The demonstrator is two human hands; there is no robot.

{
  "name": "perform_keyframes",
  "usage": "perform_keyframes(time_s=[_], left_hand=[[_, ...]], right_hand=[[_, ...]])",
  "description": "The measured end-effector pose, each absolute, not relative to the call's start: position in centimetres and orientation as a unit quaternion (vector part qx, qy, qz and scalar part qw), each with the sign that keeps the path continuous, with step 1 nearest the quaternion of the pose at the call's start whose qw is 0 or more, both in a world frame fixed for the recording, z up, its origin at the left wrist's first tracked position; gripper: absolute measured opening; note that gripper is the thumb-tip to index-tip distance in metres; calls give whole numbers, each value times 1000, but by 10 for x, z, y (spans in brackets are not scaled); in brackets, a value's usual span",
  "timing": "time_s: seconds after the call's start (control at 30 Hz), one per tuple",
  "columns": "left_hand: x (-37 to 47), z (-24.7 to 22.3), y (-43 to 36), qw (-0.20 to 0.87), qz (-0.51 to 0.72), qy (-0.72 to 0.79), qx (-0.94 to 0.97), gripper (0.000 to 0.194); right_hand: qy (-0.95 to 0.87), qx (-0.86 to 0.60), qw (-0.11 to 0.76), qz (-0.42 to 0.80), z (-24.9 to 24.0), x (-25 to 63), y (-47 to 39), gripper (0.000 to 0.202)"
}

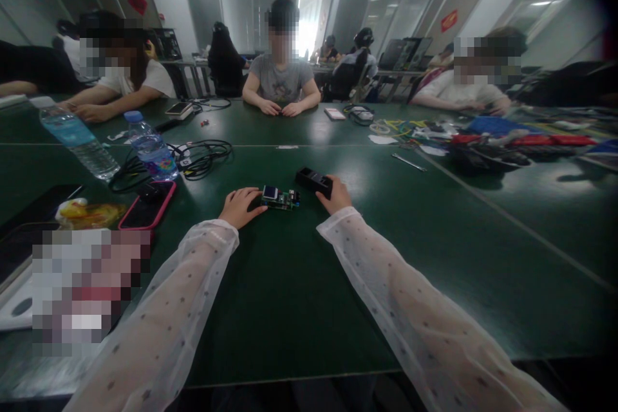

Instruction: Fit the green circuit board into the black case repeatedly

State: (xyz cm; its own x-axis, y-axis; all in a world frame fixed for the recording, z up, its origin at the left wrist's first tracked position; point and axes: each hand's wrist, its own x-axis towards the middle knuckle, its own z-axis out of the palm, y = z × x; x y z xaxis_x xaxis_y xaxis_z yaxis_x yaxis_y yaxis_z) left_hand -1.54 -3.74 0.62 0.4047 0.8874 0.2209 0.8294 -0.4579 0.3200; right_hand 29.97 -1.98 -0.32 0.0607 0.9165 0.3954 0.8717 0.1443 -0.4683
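A small green circuit board (284, 200) with a little screen lies on the dark green table (290, 309). My left hand (241, 207) is at the board's left end, thumb and fingers closed on its edge. Just right of the board and a bit farther back is a black case (311, 181), long and box-shaped. My right hand (337, 196) grips the right end of this case between thumb and fingers. Board and case are apart, with a narrow gap between them.
Left of my hands are a phone (149, 207), a blue-capped bottle (152, 149), another bottle (80, 140) and black cables (207, 158). Tweezers (409, 163) lie at right, near piled wires and a dark bag (487, 158). People sit across the table.
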Motion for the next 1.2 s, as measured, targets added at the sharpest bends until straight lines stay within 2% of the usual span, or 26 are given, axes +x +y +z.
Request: perform_keyframes(time_s=[1.2], left_hand=[[-16, 4, -35, 76, 179, 512, 837, 51]], right_hand=[[-683, -654, 325, 24, -10, 302, -15, 60]])
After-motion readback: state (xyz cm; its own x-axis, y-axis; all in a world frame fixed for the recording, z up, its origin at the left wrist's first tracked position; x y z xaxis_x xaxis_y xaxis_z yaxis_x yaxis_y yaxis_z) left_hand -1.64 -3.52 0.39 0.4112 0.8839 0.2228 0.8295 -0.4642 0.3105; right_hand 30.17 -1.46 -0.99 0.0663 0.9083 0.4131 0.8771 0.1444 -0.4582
